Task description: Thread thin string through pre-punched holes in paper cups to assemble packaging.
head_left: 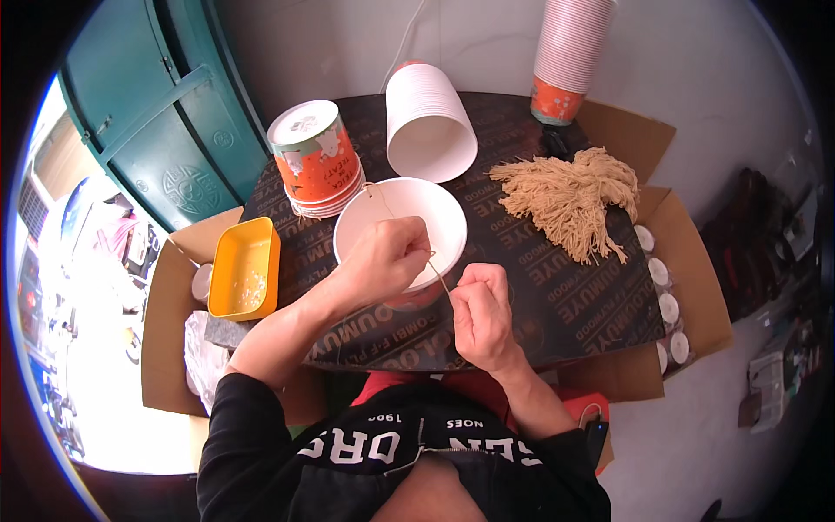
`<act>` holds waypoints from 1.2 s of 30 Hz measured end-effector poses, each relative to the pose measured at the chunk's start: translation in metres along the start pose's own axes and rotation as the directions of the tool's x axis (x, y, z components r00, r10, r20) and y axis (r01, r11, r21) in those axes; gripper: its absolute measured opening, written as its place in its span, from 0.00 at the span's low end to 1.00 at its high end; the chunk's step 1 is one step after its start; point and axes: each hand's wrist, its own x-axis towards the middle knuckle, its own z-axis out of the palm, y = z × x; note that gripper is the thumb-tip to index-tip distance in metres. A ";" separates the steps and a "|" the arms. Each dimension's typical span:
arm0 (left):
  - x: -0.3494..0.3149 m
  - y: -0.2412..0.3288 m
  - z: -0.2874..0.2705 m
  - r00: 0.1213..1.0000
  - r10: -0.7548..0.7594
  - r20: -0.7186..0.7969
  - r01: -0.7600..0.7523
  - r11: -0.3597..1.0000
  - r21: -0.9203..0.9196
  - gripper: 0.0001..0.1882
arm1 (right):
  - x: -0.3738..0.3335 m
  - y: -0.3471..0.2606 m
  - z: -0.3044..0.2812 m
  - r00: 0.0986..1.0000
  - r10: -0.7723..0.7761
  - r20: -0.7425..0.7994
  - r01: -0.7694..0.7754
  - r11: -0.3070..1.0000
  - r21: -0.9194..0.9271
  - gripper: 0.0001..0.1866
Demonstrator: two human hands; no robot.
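Observation:
A white-lined paper bucket [448, 209] stands mouth up near the middle of the dark table, with a tan string [444, 280] threaded at its far left rim. My left hand [387, 257] is closed over the bucket's near side, pinching the string. Just right of the bucket, my right hand [483, 317] is closed on the string's other part. The string runs taut between both hands, with a small loop beside my left fingers. A thick bundle of tan strings [570, 200] lies on the table to the right.
Upside-down orange printed buckets [317, 165] are stacked at the left. A white bucket stack [430, 122] lies on its side behind; a tall stack [570, 61] stands far right. A yellow tray [272, 270] sits at the left edge. Cardboard boxes [696, 287] flank the table [391, 344].

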 end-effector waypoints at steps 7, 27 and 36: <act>-0.006 0.003 0.000 0.994 0.063 -0.089 -0.066 0.998 -0.024 0.05 | 0.016 -0.001 -0.003 0.986 0.166 0.015 -0.167 0.976 0.142 0.08; -0.024 0.010 0.005 0.911 0.381 -0.158 -0.361 0.921 0.146 0.08 | 0.013 -0.001 0.007 0.972 0.223 -0.072 -0.203 0.954 0.219 0.07; -0.035 0.009 0.013 0.871 0.476 -0.125 -0.436 0.864 0.251 0.08 | 0.004 -0.009 0.015 0.857 0.507 -0.089 -0.421 0.789 0.447 0.07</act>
